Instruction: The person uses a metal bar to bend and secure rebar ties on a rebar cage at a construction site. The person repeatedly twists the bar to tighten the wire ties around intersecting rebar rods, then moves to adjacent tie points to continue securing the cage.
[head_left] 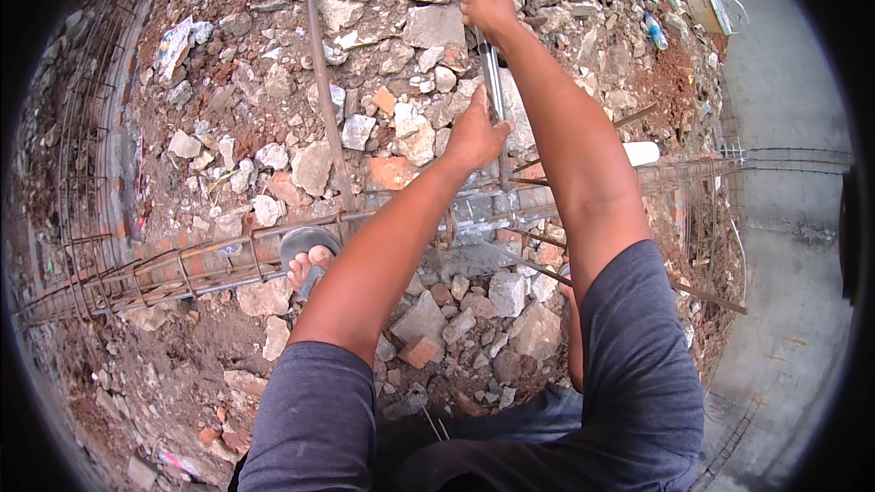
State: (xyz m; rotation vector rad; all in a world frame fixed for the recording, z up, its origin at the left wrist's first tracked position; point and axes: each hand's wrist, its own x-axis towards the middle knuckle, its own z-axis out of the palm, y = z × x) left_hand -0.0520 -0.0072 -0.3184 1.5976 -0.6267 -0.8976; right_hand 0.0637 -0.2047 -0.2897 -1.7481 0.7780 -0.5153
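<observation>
A shiny metal pipe (492, 77) slants up and away from the rebar cage, over the rubble. Near its far end, my right hand (489, 7) is closed around it. My left hand (476, 135) grips lower down, with its thumb across the pipe and the index finger lying along it. Below that hand a darker bar (506, 171) continues the pipe's line down to the cage; how the two join is hidden. The rebar cage (223, 264) runs crosswise under my forearms, with several rusty rods sticking out on the right.
Broken concrete and brick rubble (433, 27) covers the ground. A rusty rod (324, 82) leans upright at left. My sandalled foot (310, 255) is beside the cage. At right lie a white cylinder (643, 153), a plastic bottle (655, 32), a bucket (708, 12) and a concrete floor (788, 100).
</observation>
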